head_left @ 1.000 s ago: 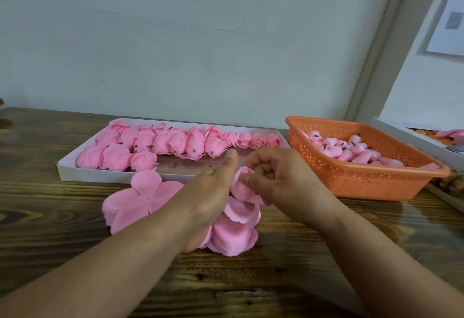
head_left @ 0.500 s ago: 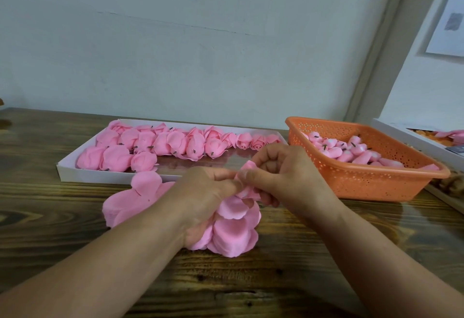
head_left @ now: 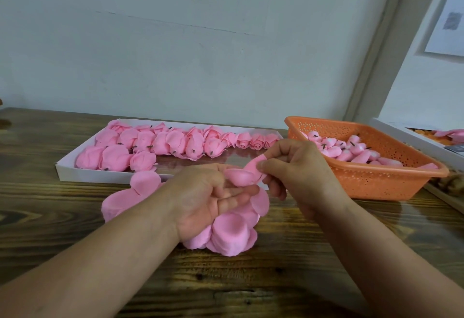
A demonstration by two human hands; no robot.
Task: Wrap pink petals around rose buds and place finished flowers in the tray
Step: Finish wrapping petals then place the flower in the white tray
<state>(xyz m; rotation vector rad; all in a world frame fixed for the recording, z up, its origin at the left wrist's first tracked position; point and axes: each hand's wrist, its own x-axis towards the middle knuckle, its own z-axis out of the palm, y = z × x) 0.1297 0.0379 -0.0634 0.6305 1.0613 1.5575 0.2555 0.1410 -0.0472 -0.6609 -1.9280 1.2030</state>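
Note:
My right hand pinches a pink petal piece between thumb and forefinger, just above the table. Under that piece lies my left hand, palm up with its fingers nearly straight, resting on a pile of loose pink petals. A second petal stack sits to the left of it. Behind the hands is the white tray, holding several wrapped pink flowers. Several rose buds lie in the orange basket on the right.
The wooden table runs up to a pale wall. At the far right edge sits another white box with pink and orange pieces in it. The orange basket stands close to my right wrist.
My left hand has turned palm up and its fingers have straightened beneath the petal piece. My right hand has drawn the piece slightly up and to the right.

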